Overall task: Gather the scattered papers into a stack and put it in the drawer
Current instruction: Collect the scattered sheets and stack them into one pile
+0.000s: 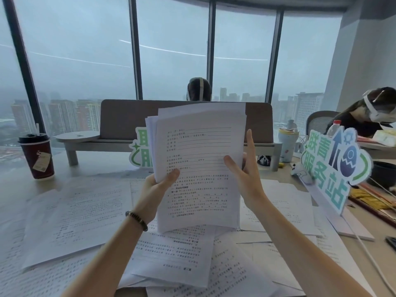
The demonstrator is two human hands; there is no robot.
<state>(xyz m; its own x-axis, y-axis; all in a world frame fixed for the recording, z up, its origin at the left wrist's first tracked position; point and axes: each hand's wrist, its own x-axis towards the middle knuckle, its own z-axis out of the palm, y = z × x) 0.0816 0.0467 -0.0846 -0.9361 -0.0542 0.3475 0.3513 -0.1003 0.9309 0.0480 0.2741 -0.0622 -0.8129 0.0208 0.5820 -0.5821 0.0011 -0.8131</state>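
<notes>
A loose stack of printed papers stands upright in front of me, its sheets uneven at the top. My left hand grips its left edge, thumb across the front sheet. My right hand holds the right edge, thumb on the front and index finger pointing straight up along the side. Several more printed sheets lie scattered flat and overlapping across the desk below the stack. No drawer is in view.
A dark red takeaway cup stands at the far left. A grey desk divider runs across the back. A green lettered sign stands at the right, beside a pale bottle. A white cable trails past. Two people sit beyond.
</notes>
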